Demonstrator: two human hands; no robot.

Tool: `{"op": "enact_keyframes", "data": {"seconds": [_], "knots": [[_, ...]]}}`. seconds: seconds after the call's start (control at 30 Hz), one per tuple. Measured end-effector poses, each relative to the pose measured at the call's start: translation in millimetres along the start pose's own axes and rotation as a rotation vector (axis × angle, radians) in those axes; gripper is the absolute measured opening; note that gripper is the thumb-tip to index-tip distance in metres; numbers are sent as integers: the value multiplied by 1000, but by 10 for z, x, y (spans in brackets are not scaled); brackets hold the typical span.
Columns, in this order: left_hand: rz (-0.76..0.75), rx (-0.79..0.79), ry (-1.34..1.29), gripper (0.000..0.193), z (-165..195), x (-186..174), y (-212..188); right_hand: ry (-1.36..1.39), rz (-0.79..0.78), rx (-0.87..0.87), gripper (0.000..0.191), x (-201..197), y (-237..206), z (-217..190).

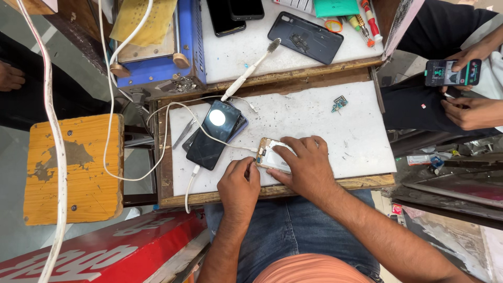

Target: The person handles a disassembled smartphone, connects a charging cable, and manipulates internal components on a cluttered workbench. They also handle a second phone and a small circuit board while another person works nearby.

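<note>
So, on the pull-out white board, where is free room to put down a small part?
The widest bare patch of the white board lies right of the right hand, below the small circuit piece. Crowded: the left side, with stacked phones, tweezers and white cable, beside the left hand.

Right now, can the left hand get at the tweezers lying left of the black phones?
Probably yes. The left hand rests at the opened phone; the tweezers lie beyond the black phones and a white cable, which it could reach over.
</note>
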State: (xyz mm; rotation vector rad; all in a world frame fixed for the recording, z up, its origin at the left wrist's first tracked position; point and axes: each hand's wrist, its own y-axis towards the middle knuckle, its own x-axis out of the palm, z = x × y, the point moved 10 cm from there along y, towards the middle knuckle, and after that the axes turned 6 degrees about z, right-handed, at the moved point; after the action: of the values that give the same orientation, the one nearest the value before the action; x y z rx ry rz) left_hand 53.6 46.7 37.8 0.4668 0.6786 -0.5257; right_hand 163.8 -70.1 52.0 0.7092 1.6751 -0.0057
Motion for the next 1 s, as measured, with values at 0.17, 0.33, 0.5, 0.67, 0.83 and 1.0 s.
{"op": "enact_keyframes", "data": {"seconds": [0.17,0.33,0.5,0.67,0.83,1.0], "knots": [[-7,17,28,15,-11,13,-19,7,7,-3,59,-1,-7,3],[-2,28,26,15,-7,3,-44,18,11,6,59,-1,-18,12],[-1,48,34,16,17,-11,-64,31,14,7,59,3,-19,9],[37,83,44,16,45,-25,-76,39,13,4,60,-7,-16,10],[65,129,111,15,78,-9,-123,39,12,8,60,-4,-16,10],[36,142,157,15,71,57,-134,66,19,-6,58,-13,-28,14]]}}
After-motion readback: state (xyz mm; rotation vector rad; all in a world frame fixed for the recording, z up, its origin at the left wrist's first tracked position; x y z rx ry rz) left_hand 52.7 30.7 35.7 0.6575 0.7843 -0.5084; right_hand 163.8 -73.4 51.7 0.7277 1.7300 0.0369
